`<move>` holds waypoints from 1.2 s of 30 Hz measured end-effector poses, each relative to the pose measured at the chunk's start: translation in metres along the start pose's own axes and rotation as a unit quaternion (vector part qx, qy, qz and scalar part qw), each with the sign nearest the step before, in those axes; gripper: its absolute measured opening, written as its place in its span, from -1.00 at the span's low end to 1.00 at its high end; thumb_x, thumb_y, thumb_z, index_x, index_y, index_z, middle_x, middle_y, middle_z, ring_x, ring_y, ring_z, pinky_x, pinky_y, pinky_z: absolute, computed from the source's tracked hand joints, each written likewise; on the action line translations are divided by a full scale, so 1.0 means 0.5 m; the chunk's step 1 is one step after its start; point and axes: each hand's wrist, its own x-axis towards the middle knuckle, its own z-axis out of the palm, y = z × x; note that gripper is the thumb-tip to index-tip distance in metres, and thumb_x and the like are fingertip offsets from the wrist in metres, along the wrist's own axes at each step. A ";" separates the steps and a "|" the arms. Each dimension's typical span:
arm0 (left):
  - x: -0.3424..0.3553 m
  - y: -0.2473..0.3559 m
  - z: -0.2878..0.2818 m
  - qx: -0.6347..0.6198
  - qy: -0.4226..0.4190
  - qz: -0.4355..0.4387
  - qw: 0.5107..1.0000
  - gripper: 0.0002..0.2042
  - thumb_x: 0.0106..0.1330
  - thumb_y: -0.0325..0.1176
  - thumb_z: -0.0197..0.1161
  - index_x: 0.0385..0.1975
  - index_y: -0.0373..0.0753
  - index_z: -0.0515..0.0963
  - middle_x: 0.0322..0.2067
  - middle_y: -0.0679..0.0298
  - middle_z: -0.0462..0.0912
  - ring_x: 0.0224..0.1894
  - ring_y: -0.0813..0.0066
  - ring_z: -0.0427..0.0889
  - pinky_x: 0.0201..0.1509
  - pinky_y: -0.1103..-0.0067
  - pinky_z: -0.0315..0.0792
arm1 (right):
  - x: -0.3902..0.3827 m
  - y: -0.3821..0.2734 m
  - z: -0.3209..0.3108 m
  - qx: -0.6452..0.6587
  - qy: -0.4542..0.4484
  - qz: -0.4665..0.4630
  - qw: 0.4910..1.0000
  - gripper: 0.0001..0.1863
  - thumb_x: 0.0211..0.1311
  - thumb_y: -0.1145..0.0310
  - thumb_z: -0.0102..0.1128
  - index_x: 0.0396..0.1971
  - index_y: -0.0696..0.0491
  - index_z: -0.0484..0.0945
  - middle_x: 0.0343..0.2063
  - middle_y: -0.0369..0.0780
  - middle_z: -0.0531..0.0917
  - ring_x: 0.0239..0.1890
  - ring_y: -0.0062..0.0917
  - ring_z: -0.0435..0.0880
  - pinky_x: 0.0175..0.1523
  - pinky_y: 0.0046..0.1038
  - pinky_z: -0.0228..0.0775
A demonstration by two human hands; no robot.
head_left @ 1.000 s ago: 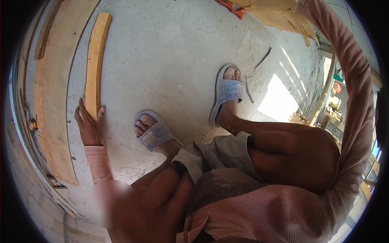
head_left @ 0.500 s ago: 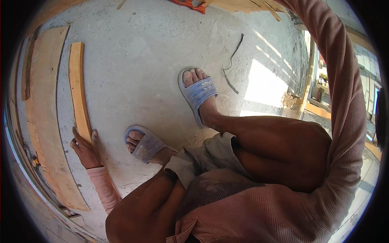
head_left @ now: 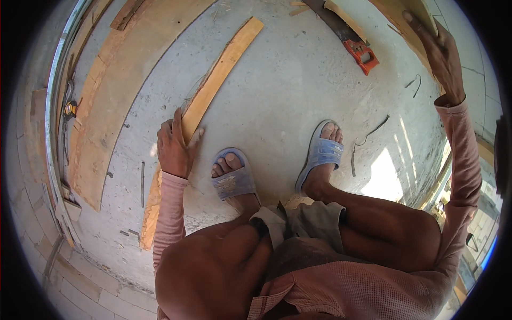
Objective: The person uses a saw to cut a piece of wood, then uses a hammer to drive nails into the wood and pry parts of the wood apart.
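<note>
My left hand (head_left: 176, 146) straddles a long narrow wooden strip (head_left: 221, 69) on the concrete floor, fingers along one edge and thumb on the other. The strip slants away to the upper right, and a rough-edged part of it (head_left: 152, 213) shows below the wrist. At the upper right, my right hand (head_left: 445, 61) grips the edge of a wooden board (head_left: 408, 32). One digit lies on the board's face, and the rest are partly hidden at its edge. The board runs out of view at the top.
A handsaw with a red handle (head_left: 362, 56) lies at the top. Wide planks (head_left: 120, 80) lie on the left, with a tape measure (head_left: 70, 109) beside them. A dark cord (head_left: 368, 140) lies right of my sandalled feet (head_left: 320, 154). Block wall (head_left: 80, 282) borders the lower left.
The view has turned, so the strip now slants right and the whole saw handle shows. My right hand, out of sight before, now appears on the board. My left hand stays on the strip.
</note>
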 end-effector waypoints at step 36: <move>-0.217 -0.203 -0.027 -0.149 0.039 0.001 0.988 -0.52 0.27 -0.05 0.38 0.10 -0.19 0.62 0.12 0.14 0.58 0.14 0.10 0.52 0.24 0.30 0.42 | 0.061 -0.183 0.268 -0.052 -0.090 -0.354 0.929 -0.36 0.21 0.75 0.09 0.32 0.04 0.48 0.26 -0.17 0.59 0.35 -0.22 0.50 0.45 -0.22 0.28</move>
